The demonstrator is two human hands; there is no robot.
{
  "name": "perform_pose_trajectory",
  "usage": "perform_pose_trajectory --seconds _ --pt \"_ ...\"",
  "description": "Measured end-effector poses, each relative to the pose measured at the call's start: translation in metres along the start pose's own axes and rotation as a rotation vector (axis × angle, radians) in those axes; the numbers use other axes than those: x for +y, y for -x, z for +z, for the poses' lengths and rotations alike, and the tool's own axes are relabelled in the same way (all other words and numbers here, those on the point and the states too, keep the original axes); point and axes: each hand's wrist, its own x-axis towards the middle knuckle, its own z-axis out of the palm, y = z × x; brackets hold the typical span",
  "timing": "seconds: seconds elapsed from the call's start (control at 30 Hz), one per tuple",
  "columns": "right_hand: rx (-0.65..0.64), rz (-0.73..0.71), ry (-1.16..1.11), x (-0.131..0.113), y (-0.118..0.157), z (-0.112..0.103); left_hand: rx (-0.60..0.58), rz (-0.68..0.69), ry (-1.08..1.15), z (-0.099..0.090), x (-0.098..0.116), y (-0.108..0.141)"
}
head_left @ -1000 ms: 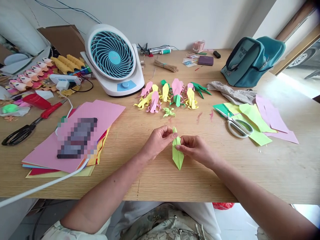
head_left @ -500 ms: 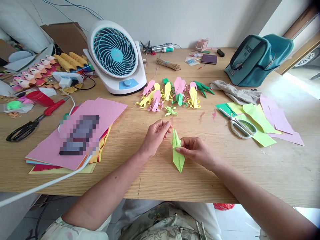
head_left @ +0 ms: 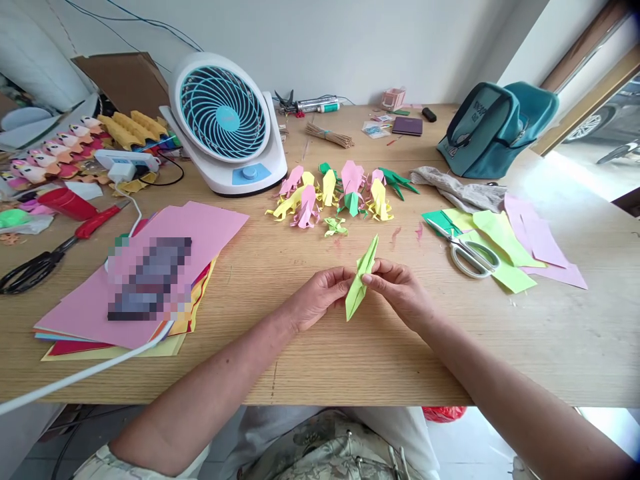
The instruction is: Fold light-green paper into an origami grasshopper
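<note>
A folded light-green paper [head_left: 361, 281], long and pointed at both ends, tilts between my hands above the wooden table. My right hand [head_left: 401, 288] pinches its right side, thumb on top. On its left edge, my left hand [head_left: 324, 293] closes with thumb and fingers pressed together. Just beyond stands a small light-green folded figure [head_left: 335, 227]. Behind that is a group of folded paper figures in pink [head_left: 352, 177], yellow [head_left: 381, 200] and green [head_left: 399, 181].
At the left lie pink sheets [head_left: 215, 230] in a stack with a blurred dark object on top, and black-handled scissors [head_left: 37, 270]. A fan [head_left: 230, 120] stands behind. White-handled scissors [head_left: 473, 259] rest on paper scraps [head_left: 545, 233] at the right, near a teal bag [head_left: 485, 133].
My left hand has moved right and down and now grips the green paper. The paper has been raised slightly and turned, its upper tip leaning right. The camera view has shifted a little.
</note>
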Motion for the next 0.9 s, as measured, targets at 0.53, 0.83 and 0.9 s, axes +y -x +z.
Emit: perform_pose_trajectory --seconds 0.53,0.83,0.9 --pt "0.007 -0.029 0.055 -0.001 -0.002 0.002 0.01 -0.043 0.191 -0.007 0.003 -0.002" --pt "0.045 0.011 0.119 0.001 -0.002 0.004 0.297 0.184 0.061 -0.008 0.009 -0.004" --pt "0.057 -0.012 0.092 0.0 -0.002 0.007 0.28 0.203 -0.027 -0.006 0.006 -0.003"
